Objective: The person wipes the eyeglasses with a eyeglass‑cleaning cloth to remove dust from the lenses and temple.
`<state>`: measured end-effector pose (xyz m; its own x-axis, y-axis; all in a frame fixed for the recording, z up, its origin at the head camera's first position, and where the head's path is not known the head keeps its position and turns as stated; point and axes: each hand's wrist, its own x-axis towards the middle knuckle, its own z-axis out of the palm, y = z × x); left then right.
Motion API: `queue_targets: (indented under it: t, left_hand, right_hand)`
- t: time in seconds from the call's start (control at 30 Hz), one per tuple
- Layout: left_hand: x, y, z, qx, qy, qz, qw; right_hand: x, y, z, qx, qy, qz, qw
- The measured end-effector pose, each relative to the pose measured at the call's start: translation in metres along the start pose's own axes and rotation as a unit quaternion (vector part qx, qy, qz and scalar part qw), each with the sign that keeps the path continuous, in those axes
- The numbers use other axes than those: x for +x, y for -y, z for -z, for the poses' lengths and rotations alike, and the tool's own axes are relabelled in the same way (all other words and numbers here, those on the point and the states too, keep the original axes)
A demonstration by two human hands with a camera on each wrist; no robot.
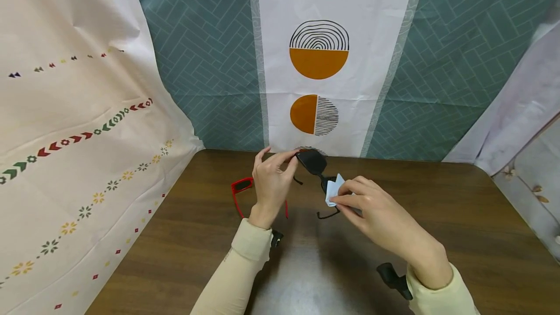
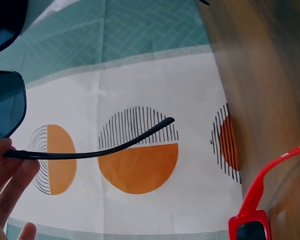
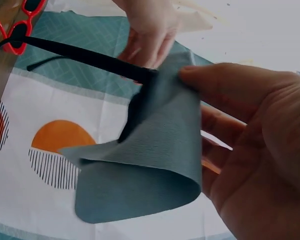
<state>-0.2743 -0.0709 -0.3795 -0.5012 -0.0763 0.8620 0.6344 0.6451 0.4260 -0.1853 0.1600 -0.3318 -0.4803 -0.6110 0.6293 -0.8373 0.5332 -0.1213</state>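
Black sunglasses (image 1: 312, 161) are held up over the table between both hands. My left hand (image 1: 272, 179) pinches them at the hinge corner of one lens; in the left wrist view a thin black temple (image 2: 97, 154) extends from those fingers. My right hand (image 1: 372, 208) pinches a folded light-blue cloth (image 1: 333, 191) against the other lens, which the cloth partly covers. The right wrist view shows the cloth (image 3: 140, 150) folded over between thumb and fingers. Red-framed sunglasses (image 1: 242, 185) lie on the table behind my left hand, partly hidden by it.
The brown wooden table (image 1: 437, 208) ends at a patterned hanging cloth (image 1: 210, 62) at the back. A pale patterned cloth (image 1: 87, 86) drapes along the left side, and another light cloth (image 1: 529, 96) hangs on the right.
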Motion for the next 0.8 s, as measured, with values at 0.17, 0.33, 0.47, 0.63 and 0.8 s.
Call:
queue_targets:
  t: [0.17, 0.33, 0.47, 0.63, 0.8]
  left_hand:
    - [-0.001, 0.007, 0.000, 0.001, -0.007, 0.015, 0.9999]
    - [0.000, 0.009, 0.001, -0.001, -0.002, 0.030, 0.9995]
    - [0.000, 0.010, 0.000, 0.000, 0.014, 0.043, 0.9990]
    - [0.001, 0.009, -0.001, -0.006, 0.027, 0.047, 0.9985]
    - [0.000, 0.009, -0.002, -0.016, 0.036, 0.042, 0.9984]
  right_hand:
    - [-0.003, -0.002, 0.005, 0.003, 0.034, -0.007, 0.9994]
    - [-0.006, -0.006, 0.012, 0.010, 0.073, -0.039, 0.9965]
    - [-0.009, -0.013, 0.017, 0.011, 0.092, -0.069, 0.9933]
    - [-0.011, -0.022, 0.024, 0.015, 0.103, -0.126, 0.9867]
    - [-0.010, -0.025, 0.027, -0.004, 0.071, -0.183, 0.9806]
